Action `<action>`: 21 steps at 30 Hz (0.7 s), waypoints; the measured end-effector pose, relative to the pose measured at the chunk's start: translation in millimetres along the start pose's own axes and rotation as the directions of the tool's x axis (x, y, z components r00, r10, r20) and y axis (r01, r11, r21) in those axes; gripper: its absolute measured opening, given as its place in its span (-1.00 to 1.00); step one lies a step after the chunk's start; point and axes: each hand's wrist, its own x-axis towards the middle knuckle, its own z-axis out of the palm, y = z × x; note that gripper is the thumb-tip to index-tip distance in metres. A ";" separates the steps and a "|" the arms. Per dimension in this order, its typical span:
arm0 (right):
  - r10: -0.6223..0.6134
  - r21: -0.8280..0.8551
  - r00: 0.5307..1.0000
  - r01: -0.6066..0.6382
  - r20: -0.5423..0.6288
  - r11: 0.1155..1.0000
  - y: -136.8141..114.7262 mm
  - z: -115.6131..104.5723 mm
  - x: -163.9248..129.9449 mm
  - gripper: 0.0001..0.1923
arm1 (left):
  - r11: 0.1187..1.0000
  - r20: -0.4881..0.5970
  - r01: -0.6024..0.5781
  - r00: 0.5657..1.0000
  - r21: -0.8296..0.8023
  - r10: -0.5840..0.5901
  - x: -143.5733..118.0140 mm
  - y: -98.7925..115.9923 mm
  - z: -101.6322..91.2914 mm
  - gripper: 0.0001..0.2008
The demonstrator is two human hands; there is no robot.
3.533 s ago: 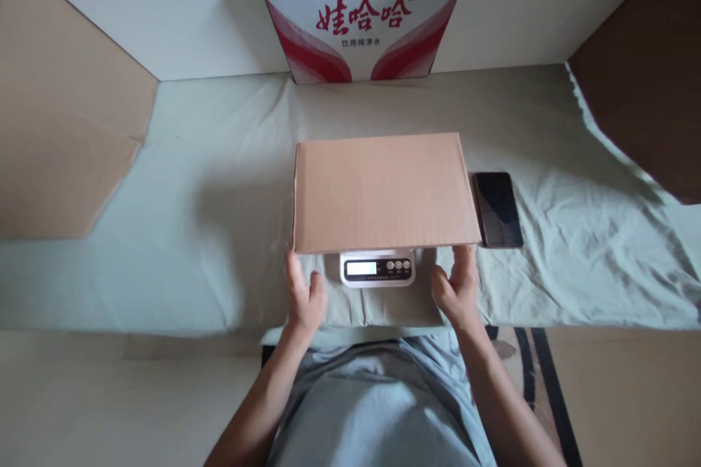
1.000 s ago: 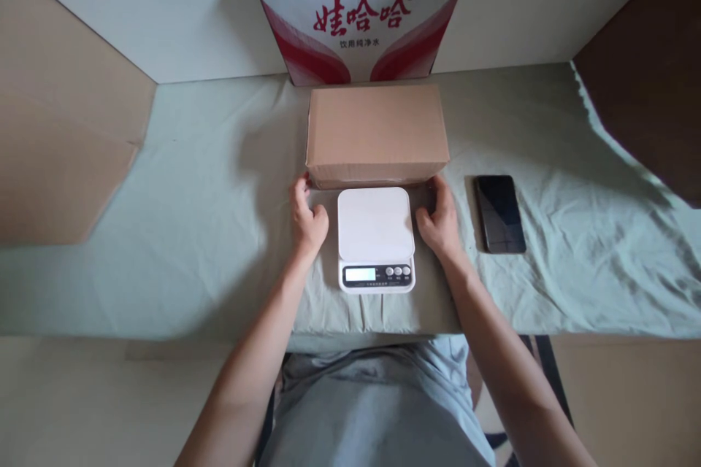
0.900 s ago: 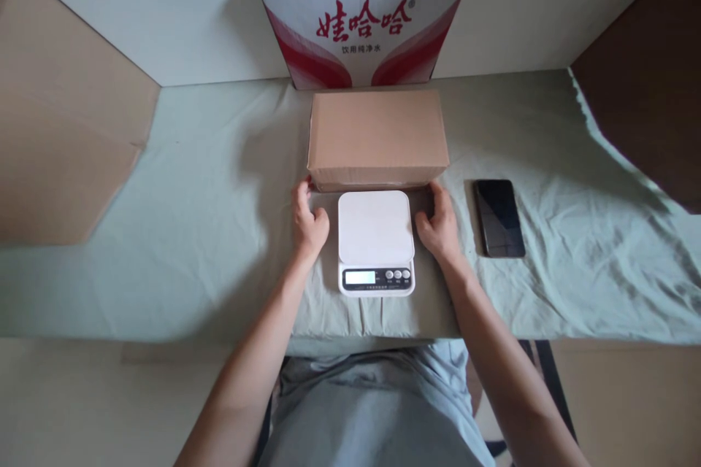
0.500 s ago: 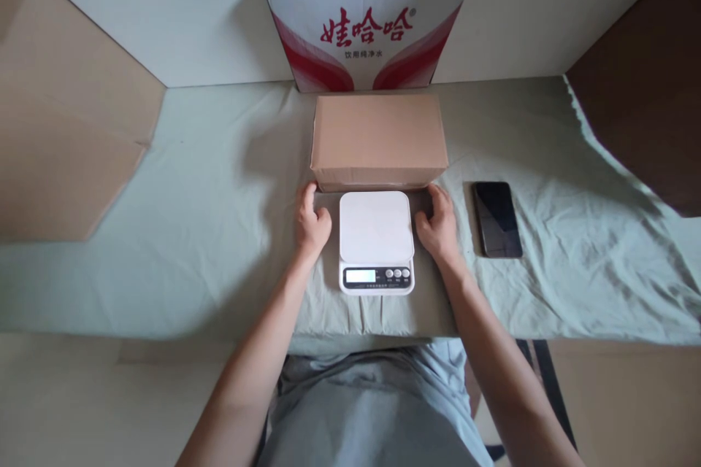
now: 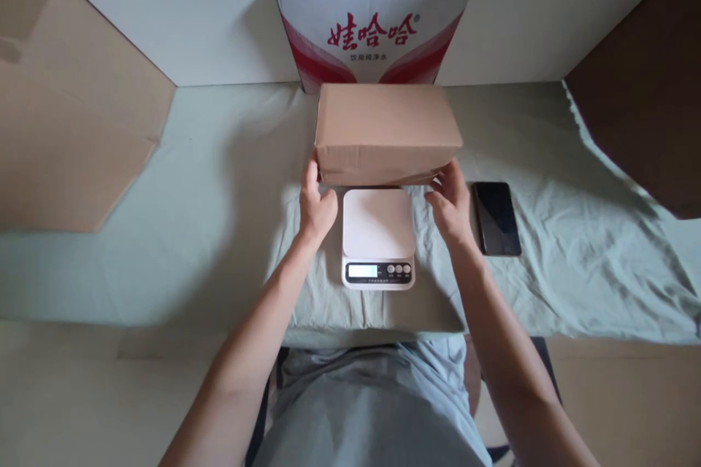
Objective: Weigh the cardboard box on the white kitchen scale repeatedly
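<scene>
Between my two hands a closed brown cardboard box (image 5: 388,117) is held slightly raised and tilted, just behind a white kitchen scale (image 5: 379,225). My left hand (image 5: 318,208) grips the box's lower left corner, with its thumb apart and its other fingers partly hidden at the box's side. At the lower right corner my right hand (image 5: 452,201) holds on, fingers partly tucked under the edge. The scale lies on the cloth between my wrists. Its display is lit, but I cannot read any figure, and nothing rests on its plate.
A black phone (image 5: 497,219) lies right of my right hand on the green cloth (image 5: 219,263). Behind the box stands a white and red carton (image 5: 377,22) with Chinese lettering. Large cardboard panels stand at the left (image 5: 82,102) and right (image 5: 646,80).
Both hands have moved up and forward along with the cardboard box, whose front edge has risen and whose right end has turned a little. The scale and phone stay put.
</scene>
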 end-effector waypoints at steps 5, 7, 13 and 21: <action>-0.073 -0.031 0.991 0.069 -0.115 0.997 -47.1 -8.0 -31.8 -0.34 | 0.994 -0.047 -0.044 0.998 -0.097 0.040 -28.8 55.4 -22.1 -0.24; -0.047 0.003 0.986 0.048 -0.161 0.999 -58.4 -8.5 -57.0 -0.35 | 0.994 -0.050 -0.025 0.999 -0.106 0.020 -52.8 69.5 -29.5 -0.31; 0.053 -0.026 0.978 -0.059 -0.201 0.998 -46.9 -3.5 -119.0 -0.46 | 0.988 -0.104 0.099 0.988 -0.117 -0.111 -112.7 63.1 -35.8 -0.45; 0.094 -0.055 0.971 -0.108 -0.219 0.993 -26.8 -4.3 -141.6 -0.51 | 0.973 -0.074 0.187 0.977 -0.134 -0.198 -131.6 50.3 -30.0 -0.35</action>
